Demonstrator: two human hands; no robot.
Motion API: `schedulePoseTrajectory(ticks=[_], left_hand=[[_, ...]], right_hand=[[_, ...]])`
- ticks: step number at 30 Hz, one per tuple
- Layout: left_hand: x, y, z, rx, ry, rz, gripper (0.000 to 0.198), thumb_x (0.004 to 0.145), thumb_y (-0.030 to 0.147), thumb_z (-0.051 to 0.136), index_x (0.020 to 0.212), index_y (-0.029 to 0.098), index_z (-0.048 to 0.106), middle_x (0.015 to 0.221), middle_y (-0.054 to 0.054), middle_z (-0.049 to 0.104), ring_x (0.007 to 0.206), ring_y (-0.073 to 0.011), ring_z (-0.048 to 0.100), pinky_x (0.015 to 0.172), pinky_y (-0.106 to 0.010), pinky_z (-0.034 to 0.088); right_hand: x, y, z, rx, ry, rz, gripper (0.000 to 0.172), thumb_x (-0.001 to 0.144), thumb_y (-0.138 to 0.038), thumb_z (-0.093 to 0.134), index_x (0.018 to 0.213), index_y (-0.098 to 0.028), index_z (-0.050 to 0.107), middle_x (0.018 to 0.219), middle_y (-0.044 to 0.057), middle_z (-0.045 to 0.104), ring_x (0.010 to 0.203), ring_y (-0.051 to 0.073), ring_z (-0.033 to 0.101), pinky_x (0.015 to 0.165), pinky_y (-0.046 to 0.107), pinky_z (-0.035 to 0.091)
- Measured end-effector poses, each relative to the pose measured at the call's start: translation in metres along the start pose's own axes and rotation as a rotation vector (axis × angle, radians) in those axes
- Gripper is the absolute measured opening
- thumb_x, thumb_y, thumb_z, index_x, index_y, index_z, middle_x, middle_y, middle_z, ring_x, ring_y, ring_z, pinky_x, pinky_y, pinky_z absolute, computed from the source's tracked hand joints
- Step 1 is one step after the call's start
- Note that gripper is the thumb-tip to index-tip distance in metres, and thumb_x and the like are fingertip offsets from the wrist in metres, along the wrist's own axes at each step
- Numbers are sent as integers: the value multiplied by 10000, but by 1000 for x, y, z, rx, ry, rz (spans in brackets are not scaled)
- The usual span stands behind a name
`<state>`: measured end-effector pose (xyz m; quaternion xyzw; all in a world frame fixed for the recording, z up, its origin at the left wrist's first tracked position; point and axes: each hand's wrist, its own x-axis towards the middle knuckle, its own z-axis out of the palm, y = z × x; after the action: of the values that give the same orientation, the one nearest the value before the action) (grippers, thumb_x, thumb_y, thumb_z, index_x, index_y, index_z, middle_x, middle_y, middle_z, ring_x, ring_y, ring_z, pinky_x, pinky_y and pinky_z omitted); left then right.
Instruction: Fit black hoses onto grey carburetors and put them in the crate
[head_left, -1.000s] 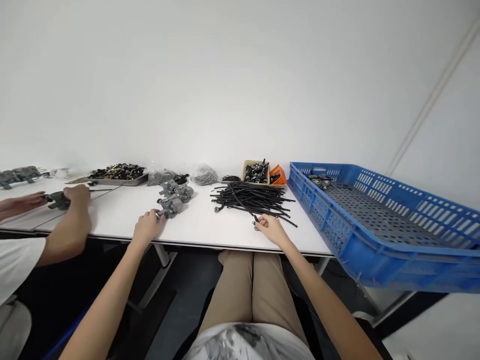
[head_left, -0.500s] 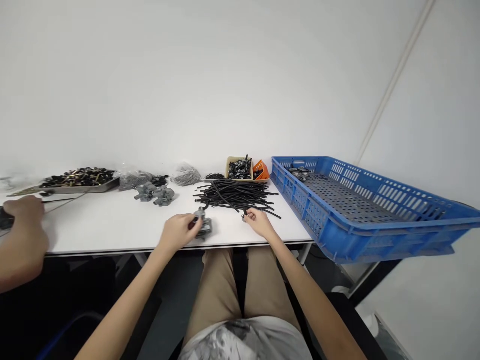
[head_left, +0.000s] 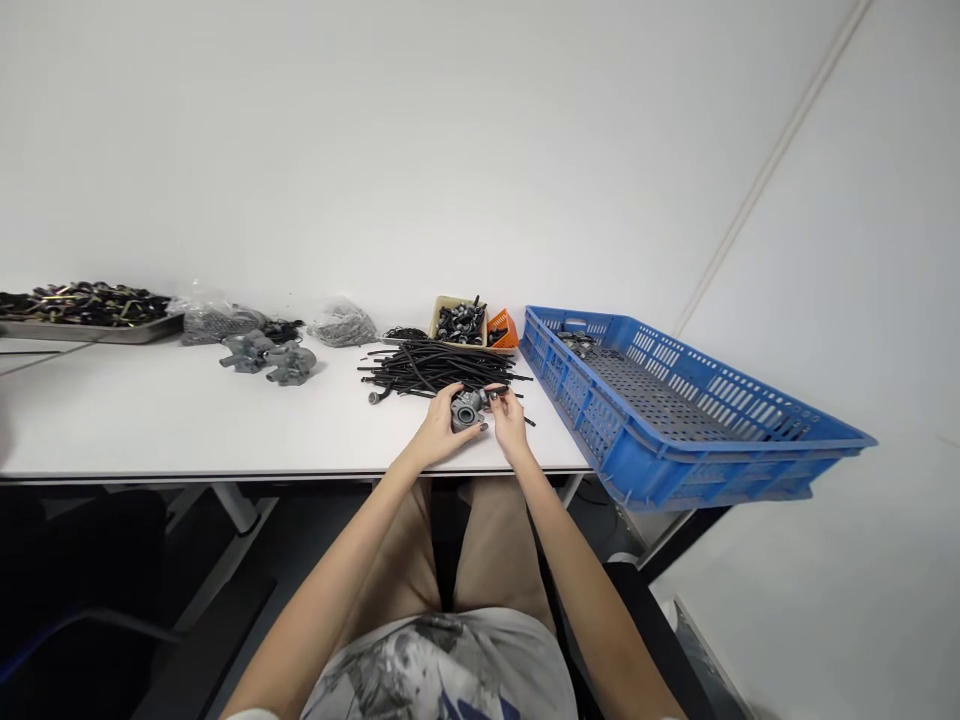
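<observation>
A grey metal casting (head_left: 466, 410) is held just in front of the pile of black tubes (head_left: 427, 366). My left hand (head_left: 438, 432) grips it from the left, thumb in front and fingers behind. On its right side my right hand (head_left: 509, 425) pinches a small black fitting (head_left: 496, 393) against the casting. A separate black elbow piece with a grey end (head_left: 377, 396) lies at the left front of the tubes. Two more grey castings (head_left: 291, 363) rest farther left on the white table (head_left: 172, 420).
The large blue crate (head_left: 622, 440) stands at the right with a few metal parts inside. Behind the tubes are a cream tray (head_left: 441, 302) of fittings and an orange basket (head_left: 510, 328). Plastic bags (head_left: 341, 325) and a metal tray (head_left: 142, 330) of parts lie left.
The view has shifted right. My left hand has brought the casting right, and both hands now meet at it. The elbow piece now shows clear of my hand. Another person's hand has left the view.
</observation>
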<state>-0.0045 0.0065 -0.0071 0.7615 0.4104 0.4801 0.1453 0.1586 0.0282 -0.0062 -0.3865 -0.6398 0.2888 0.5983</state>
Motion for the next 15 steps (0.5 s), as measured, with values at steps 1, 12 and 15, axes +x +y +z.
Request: schedulePoseTrajectory(ticks=[1,12,15], left_hand=[[0,-2,-1,-54,-45,-34,807,794,483,677,1420,107,334,1464,-230,404,1373,-332,390,1143,-480,305],[-3,-3,-9,-354,-140,-119,819,798,420,700,1482,167,327,1483,-168,472,1321,-298,500,1120,-451,380],[-4,-1,-10,-368,-154,-131,830,789,415,711,1483,166,329,1467,-171,492,1304,-301,517,1113,-457,389]], right_hand=[[0,0,0,35,4,9,319,899,-495,446,1032,-223,548,1120,119,646,993,226,637,838,340,542],[-3,-8,19,404,6,78,456,873,-526,569,1198,-214,641,1076,64,722,999,195,644,930,343,513],[-7,-10,23,491,39,91,434,847,-503,619,1165,-213,675,1037,50,726,910,175,649,874,320,525]])
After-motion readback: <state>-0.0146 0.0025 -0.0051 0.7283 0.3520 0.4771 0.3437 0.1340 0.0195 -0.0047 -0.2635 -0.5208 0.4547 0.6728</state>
